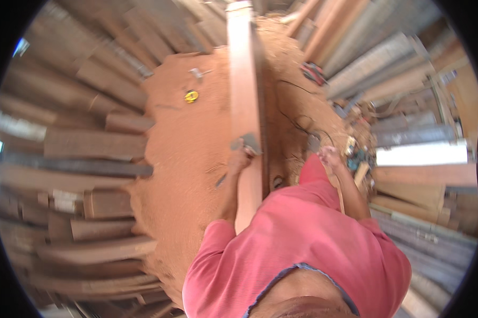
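Observation:
A long, pale reddish wooden beam (244,90) runs away from me, its planed top facing up. My left hand (241,158) is over the beam, its fingers closed on a flat grey piece (245,142) that lies on the top face. Blur hides whether that piece is a scraper or a sheet of sandpaper. Off to the right of the beam is my right hand (331,157), near my knee. Its fingers look curled, but they are smeared, and I cannot make out whether they hold anything.
Reddish sawdust (180,138) covers the ground. A yellow tape measure (191,96) lies on it at the left. Stacked planks (96,143) ring the work area. To the right are a dark cable (289,114), a red and black tool (313,73) and a teal tool (361,158).

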Tool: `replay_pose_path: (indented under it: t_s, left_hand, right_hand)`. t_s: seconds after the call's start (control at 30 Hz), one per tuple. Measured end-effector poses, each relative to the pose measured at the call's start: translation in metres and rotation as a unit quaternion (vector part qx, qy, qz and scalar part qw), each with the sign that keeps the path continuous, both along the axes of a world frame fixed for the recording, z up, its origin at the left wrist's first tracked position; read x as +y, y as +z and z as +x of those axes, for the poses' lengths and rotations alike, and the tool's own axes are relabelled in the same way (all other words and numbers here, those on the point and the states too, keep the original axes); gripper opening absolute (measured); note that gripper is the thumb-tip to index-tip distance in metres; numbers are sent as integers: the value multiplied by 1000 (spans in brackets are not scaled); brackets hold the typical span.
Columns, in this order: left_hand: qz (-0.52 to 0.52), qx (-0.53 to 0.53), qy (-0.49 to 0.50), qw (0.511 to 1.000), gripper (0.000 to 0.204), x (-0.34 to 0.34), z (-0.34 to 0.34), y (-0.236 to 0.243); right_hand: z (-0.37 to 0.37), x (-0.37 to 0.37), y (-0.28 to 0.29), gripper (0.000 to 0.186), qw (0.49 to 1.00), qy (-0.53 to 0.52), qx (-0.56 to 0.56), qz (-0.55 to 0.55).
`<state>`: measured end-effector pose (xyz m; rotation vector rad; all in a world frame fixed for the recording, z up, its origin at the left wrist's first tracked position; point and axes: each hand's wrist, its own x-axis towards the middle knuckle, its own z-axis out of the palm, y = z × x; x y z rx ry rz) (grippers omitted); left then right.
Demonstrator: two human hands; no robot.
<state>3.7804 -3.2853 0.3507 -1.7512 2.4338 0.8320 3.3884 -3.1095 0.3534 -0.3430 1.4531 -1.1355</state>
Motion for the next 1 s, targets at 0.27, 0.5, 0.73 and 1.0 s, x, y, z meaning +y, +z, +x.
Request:
replay_pose_path:
  t_s: [0.27,0.5,0.73,1.0]
  left_hand:
    - [261,310,106,908,42,-130,-20,-50]
    - [195,259,107,940,52,-155,-68,23]
    - [209,80,180,958,65,-166,-29,-10]
    - [221,-252,122,934,92,-194,-123,50]
  right_hand:
    - [-134,1,-45,13,973,-106,138,151]
    - [-263,-32,-127,15,922,-31,319,218]
    - [-396,-146,-162,48,864,30,388,319]
    - [-562,-270,-262,73,836,33,440,327]
